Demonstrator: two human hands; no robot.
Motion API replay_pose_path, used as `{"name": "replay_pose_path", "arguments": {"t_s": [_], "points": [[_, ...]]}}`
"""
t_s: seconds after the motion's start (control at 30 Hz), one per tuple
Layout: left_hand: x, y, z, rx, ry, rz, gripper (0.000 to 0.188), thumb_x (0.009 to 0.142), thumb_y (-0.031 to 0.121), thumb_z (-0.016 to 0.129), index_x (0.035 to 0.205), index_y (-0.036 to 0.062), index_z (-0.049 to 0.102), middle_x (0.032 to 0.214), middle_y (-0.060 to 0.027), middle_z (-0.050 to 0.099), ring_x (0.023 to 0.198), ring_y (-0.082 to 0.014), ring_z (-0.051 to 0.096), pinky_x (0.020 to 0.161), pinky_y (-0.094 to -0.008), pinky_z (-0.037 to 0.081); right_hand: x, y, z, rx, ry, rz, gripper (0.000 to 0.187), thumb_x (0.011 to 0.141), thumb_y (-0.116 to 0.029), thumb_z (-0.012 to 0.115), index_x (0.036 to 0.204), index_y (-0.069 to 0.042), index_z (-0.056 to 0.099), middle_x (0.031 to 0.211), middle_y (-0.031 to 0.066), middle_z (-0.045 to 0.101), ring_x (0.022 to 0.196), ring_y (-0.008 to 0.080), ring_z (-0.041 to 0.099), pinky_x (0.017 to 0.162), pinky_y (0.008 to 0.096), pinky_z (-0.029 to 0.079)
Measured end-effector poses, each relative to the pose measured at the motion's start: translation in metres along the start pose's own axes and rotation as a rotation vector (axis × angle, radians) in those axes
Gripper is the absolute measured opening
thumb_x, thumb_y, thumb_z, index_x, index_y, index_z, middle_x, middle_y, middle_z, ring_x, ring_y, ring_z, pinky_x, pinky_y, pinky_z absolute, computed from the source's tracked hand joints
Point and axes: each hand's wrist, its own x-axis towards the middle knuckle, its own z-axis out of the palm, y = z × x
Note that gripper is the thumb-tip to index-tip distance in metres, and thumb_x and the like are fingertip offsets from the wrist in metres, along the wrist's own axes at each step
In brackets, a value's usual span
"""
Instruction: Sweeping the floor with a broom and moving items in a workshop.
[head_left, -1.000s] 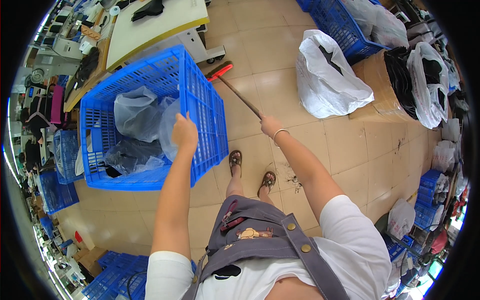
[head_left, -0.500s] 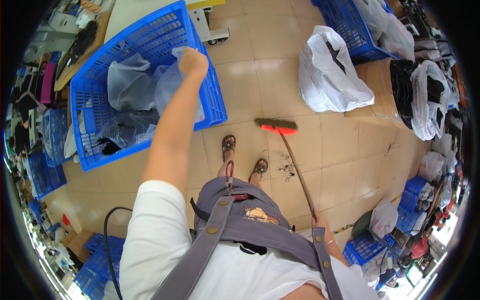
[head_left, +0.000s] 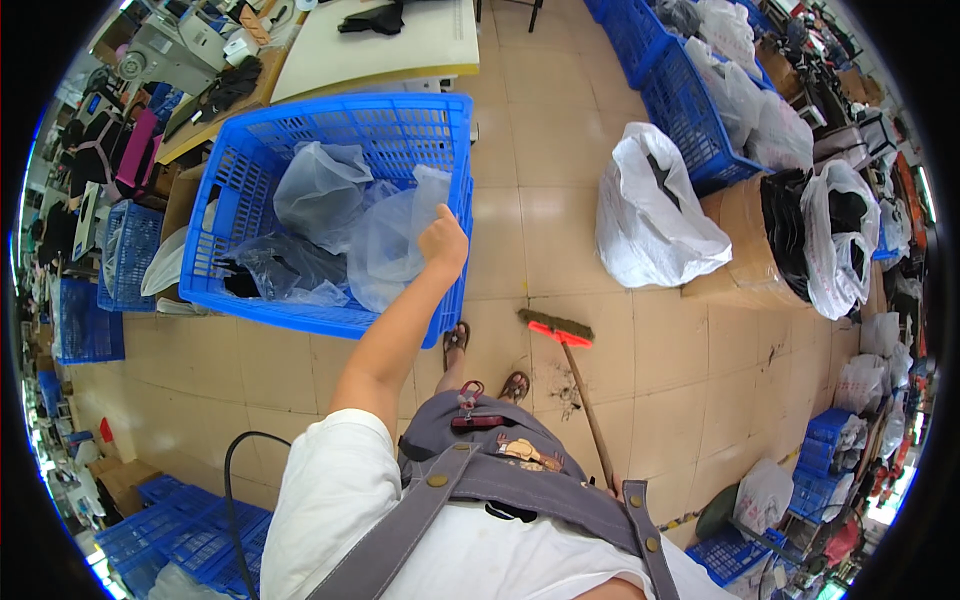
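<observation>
My left hand (head_left: 443,242) is closed on the right rim of a large blue plastic crate (head_left: 330,322). Clear plastic bags lie in the crate; one, a cloudy bag (head_left: 380,250), rests right beside the hand, and a bag with black stuff inside (head_left: 290,268) is at the crate's near left. At the lower right, my right hand (head_left: 612,489) is wrapped round the wooden handle of a broom (head_left: 585,400). The apron strap hides most of that hand. The broom's red head with dark bristles (head_left: 556,326) rests on the tiled floor near dark lint (head_left: 568,393).
A white sack (head_left: 655,215) and a cardboard box (head_left: 745,230) stand to the right, with blue crates of bags (head_left: 690,110) behind. A pale worktable (head_left: 375,55) is beyond my crate. More blue crates (head_left: 190,535) sit at lower left. A black cable (head_left: 228,480) hangs beside my left arm.
The view has tilted, so the scene sits lower in it. The blue crate has swung round under my left hand, its right side now nearer my feet. My right hand has become mostly hidden.
</observation>
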Motion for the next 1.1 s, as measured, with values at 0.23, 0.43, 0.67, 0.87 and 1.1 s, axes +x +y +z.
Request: {"name": "replay_pose_path", "arguments": {"t_s": [0.23, 0.43, 0.67, 0.87, 1.1], "points": [[0.05, 0.01, 0.02, -0.029, 0.041, 0.032, 0.018, 0.082, 0.019, 0.041, 0.087, 0.0018, 0.042, 0.069, -0.0168, 0.059, 0.067, -0.0303, 0.059, 0.06, -0.04, 0.046, 0.032, 0.005, -0.006, 0.015, 0.087, -0.08, 0.042, 0.078, -0.014, 0.048, 0.119, -0.011, 0.04, 0.063, 0.0186, 0.055, 0.053, 0.0254, 0.053, 0.053, 0.0354, 0.041], [0.108, 0.049, 0.032, -0.098, 0.088, -0.032, 0.01, 0.077, 0.008, 0.042, 0.084, 0.0011, 0.044, 0.07, -0.0146, 0.061, 0.065, -0.0258, 0.061, 0.058, -0.0341, 0.048, 0.051, 0.011, -0.01, 0.029, 0.174, -0.082, 0.041, 0.077, -0.014, 0.049, 0.118, -0.012, 0.041, 0.065, 0.0187, 0.056, 0.056, 0.0258, 0.054, 0.054, 0.037, 0.042], [0.126, 0.062, 0.047, -0.172, 0.142, -0.079, 0.01, 0.078, 0.008, 0.041, 0.084, 0.0005, 0.044, 0.069, -0.0149, 0.06, 0.065, -0.0256, 0.061, 0.057, -0.0327, 0.048, 0.021, 0.049, 0.006, 0.058, 0.135, 0.002, 0.041, 0.076, -0.014, 0.049, 0.117, -0.012, 0.043, 0.067, 0.0188, 0.057, 0.059, 0.0263, 0.056, 0.056, 0.0388, 0.043], [0.133, 0.063, 0.038, -0.185, 0.047, -0.124, 0.019, 0.075, 0.012, 0.046, 0.089, 0.0003, 0.042, 0.074, -0.0163, 0.06, 0.07, -0.0277, 0.06, 0.062, -0.0369, 0.047, 0.051, -0.005, -0.031, 0.042, 0.136, -0.121, 0.034, 0.081, -0.012, 0.045, 0.115, -0.009, 0.043, 0.057, 0.0115, 0.05, 0.051, 0.0186, 0.05, 0.05, 0.0316, 0.042], [0.082, 0.047, 0.033, -0.138, 0.059, 0.053, 0.04, 0.073, 0.023, 0.048, 0.1, -0.0034, 0.035, 0.081, -0.024, 0.056, 0.075, -0.032, 0.057, 0.064, -0.0412, 0.046, 0.214, -0.064, -0.047, -0.145, 0.197, -0.254, 0.041, 0.081, -0.02, 0.043, 0.121, -0.012, 0.035, 0.077, 0.0245, 0.055, 0.069, 0.0394, 0.053, 0.06, 0.0439, 0.042]]}}
